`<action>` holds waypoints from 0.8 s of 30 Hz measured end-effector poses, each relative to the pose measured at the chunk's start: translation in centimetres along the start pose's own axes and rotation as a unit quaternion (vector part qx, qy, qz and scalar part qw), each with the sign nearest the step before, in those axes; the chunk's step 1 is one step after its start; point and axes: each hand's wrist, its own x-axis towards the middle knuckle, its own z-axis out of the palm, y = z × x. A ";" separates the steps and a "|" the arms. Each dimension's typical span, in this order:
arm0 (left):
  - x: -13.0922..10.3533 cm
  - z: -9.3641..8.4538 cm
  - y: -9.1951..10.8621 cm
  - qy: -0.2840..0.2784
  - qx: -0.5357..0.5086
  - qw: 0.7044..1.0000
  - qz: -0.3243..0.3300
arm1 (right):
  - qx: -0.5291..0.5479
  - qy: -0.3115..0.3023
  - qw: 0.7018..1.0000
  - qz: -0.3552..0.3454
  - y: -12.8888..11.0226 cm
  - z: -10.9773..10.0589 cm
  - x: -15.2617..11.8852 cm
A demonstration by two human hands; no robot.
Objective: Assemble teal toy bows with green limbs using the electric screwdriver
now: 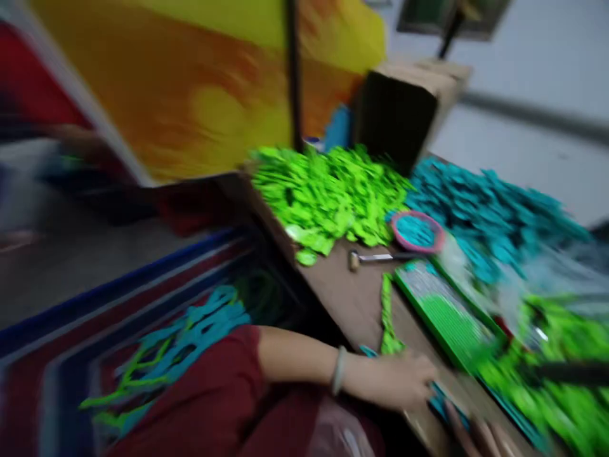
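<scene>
My left hand (397, 382), with a pale bangle (339, 371) at its wrist, reaches over the table's near edge. Its fingers are closed on one end of a small teal strip (442, 405). At the bottom right edge lies my right hand (480, 439), blurred and partly cut off, its fingers by the strip's other end; their grip is unclear. A bright green braided-looking strip (386, 311) lies just beyond my left hand. Past it is a small hammer (375, 258). A green tray (431, 320) holds rows of small pieces.
A heap of green flat pieces (328, 197) and a teal heap (490, 209) cover the far table, with a pink bowl (442, 238) of blue bits between. More green pieces (552, 381) lie right. Behind stands a cardboard box (394, 117). Teal and green strips (204, 324) lie on a striped mat (137, 289).
</scene>
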 end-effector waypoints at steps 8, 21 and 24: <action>0.2 2.3 -1.5 0.032 -0.103 0.994 -0.001 | -0.117 -0.110 0.987 -0.004 0.3 -2.5 -5.0; 0.6 1.5 -1.2 0.000 -0.063 0.998 -0.012 | -0.086 -0.189 0.978 0.030 -0.3 -3.1 -3.3; 1.3 1.1 -1.3 -0.035 -0.044 0.998 -0.002 | -0.105 -0.210 0.972 0.029 -0.6 -3.7 -2.4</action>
